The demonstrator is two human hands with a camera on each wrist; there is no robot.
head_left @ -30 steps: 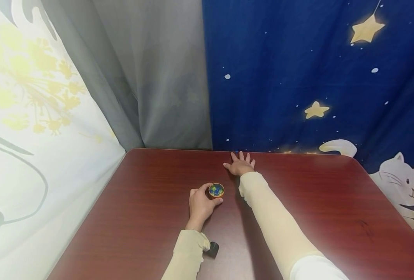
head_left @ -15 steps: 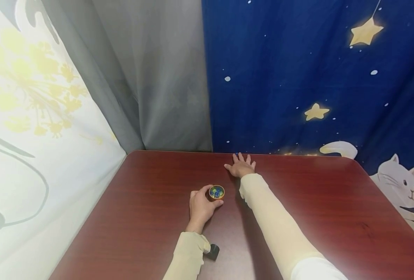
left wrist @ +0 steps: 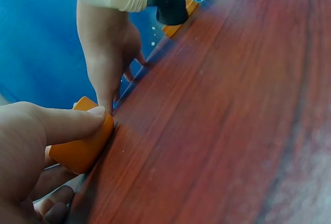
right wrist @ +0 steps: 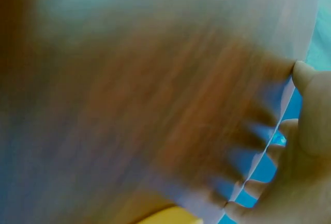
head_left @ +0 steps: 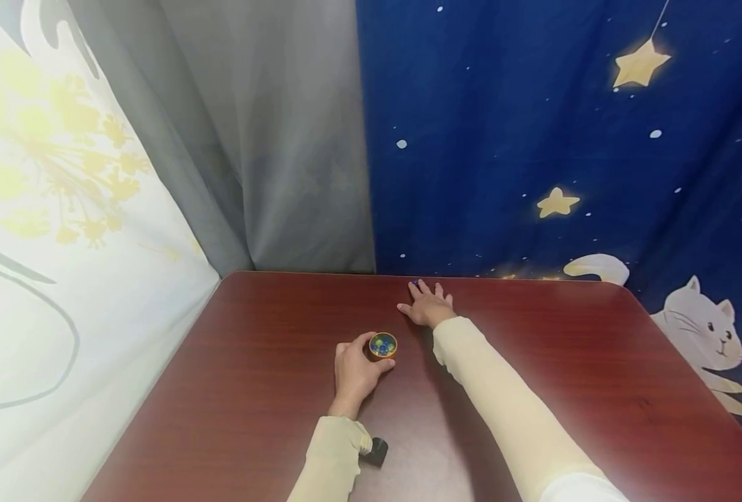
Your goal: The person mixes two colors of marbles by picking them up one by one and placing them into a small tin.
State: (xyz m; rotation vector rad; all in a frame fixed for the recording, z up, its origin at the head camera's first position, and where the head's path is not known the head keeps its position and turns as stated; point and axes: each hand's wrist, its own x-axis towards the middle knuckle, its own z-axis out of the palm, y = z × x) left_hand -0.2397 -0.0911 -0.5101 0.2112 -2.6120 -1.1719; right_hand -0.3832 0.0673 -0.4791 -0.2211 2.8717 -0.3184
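My left hand point(head_left: 355, 369) grips a small orange cup point(left wrist: 83, 146) from its left side, thumb on the near wall and fingers round the far one. The cup is upright on the dark red table. Inside it lie several blue and yellow-green glass marbles point(head_left: 383, 346), seen from above in the head view. My right hand point(head_left: 427, 307) reaches to the far table edge, palm down with fingers spread. A small blue marble point(head_left: 415, 282) lies right at its fingertips, close to that edge. In the right wrist view the right fingers point(right wrist: 253, 188) stand along the table edge.
The wooden table point(head_left: 270, 314) ends at a grey curtain point(head_left: 308, 139) and a blue star-print curtain point(head_left: 471, 139). A pale patterned cloth point(head_left: 95, 279) hangs along the left side. A black wrist camera point(head_left: 376, 452) sits at my left cuff.
My right hand has drawn slightly back from the far edge, the blue marble coming with its fingertips. My left hand and the cup stay in place, while the head view shifts a little.
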